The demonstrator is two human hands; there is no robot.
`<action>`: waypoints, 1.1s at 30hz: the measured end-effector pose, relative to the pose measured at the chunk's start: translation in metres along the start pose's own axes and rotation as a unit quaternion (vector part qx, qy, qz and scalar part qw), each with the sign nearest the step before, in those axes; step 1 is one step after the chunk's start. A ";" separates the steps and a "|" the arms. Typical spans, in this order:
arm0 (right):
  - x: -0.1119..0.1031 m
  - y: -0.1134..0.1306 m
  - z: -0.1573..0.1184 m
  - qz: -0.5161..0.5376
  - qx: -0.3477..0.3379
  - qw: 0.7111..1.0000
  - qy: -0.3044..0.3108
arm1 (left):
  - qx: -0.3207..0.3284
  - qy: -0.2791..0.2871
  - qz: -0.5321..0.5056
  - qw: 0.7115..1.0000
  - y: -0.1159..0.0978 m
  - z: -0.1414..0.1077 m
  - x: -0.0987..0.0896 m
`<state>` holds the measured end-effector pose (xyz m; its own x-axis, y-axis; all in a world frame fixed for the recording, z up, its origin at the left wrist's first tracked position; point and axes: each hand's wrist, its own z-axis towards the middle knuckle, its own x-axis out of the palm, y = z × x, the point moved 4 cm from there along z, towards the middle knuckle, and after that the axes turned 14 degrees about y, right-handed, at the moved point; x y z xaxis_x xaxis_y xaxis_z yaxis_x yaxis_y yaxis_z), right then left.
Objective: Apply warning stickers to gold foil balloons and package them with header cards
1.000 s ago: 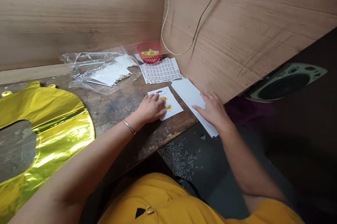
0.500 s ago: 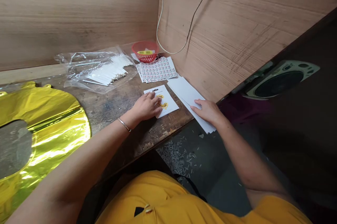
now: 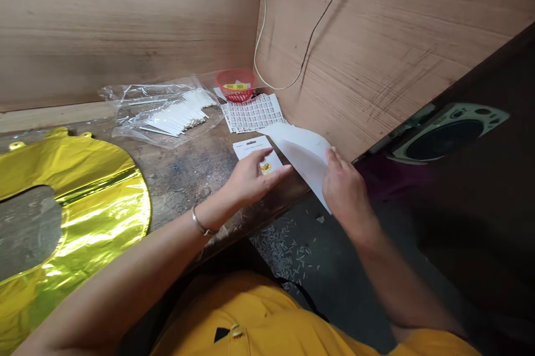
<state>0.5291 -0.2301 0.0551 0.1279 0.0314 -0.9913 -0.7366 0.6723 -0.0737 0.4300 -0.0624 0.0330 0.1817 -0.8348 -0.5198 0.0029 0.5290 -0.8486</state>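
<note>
My right hand (image 3: 346, 183) grips the near end of some white paper sheets (image 3: 307, 147), whose upper layer bows up off the table. My left hand (image 3: 257, 176) hovers over a white printed card (image 3: 251, 146) with a gold curved picture on it. Its thumb and fingers are apart, pointing toward the paper, with nothing held. The hand covers part of the card's lower half. A large gold foil balloon (image 3: 104, 205), flat and curved, lies on the table at the left.
Behind the card lie sticker sheets (image 3: 253, 113) and a red basket (image 3: 235, 86) with a yellow item inside. A clear plastic bag (image 3: 125, 116) holds white sticks (image 3: 178, 116). A cable (image 3: 309, 38) hangs down the wooden wall. Small white bits (image 3: 288, 247) litter the floor.
My right hand has taken hold of the paper and bent its near end up. My left hand has lifted off the card and moved right, toward the paper.
</note>
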 end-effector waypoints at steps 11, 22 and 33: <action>-0.006 0.043 -0.035 0.469 -0.083 0.876 0.074 | -0.124 0.011 -0.490 0.863 0.019 -0.079 0.017; 0.038 0.066 -0.013 0.720 -0.060 0.636 0.272 | -0.184 0.036 -0.433 0.882 0.027 -0.113 0.000; 0.040 0.062 -0.008 0.711 -0.073 0.601 0.357 | -0.129 -0.038 -0.433 0.891 0.035 -0.123 -0.004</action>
<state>0.4837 -0.1930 0.0105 -0.9797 0.1368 0.1468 0.1791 0.2671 0.9469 0.3089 -0.0595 -0.0072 0.2877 -0.8947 0.3417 -0.0500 -0.3703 -0.9275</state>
